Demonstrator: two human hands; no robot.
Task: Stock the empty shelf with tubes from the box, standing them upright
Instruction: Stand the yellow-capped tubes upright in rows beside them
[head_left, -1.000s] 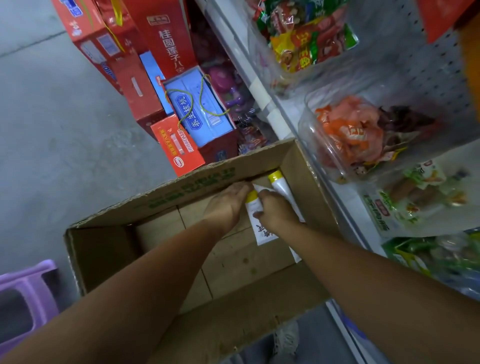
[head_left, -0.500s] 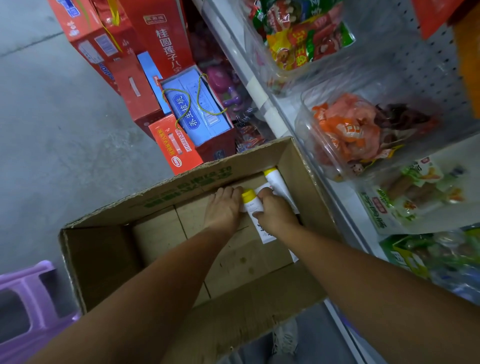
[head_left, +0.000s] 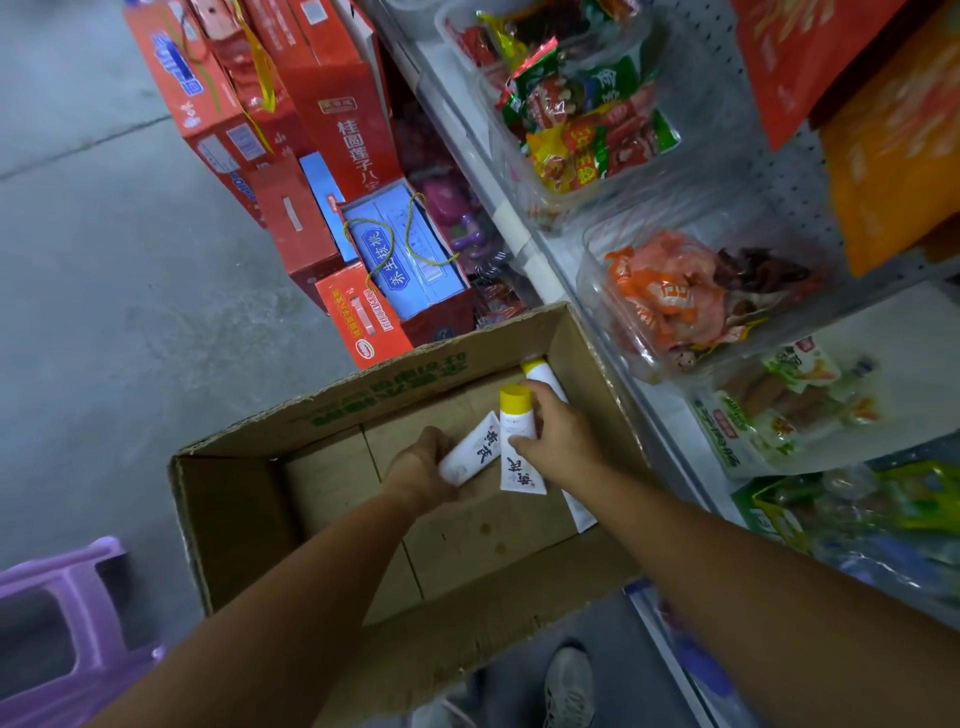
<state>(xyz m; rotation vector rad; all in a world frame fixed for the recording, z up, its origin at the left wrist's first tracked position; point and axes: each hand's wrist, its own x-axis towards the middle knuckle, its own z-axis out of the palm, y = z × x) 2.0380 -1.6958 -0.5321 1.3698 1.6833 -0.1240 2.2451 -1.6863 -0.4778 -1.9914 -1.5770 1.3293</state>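
**Two gift boxes carry the only readable print**

On the tall red box (head_left: 348, 119), upper middle of the frame, white characters run downward: 桂圆莲子八, with the column cut off below. The blue box (head_left: 400, 249) just beneath it shows 养生核桃 on a darker blue panel. Black brush characters mark the tilted tube (head_left: 475, 447) and the yellow-capped tube (head_left: 519, 441) at centre, too blurred to read. Green print on the cardboard box (head_left: 384, 384) sits upside down and is illegible. The oval logo on the orange box (head_left: 363, 322) cannot be made out.
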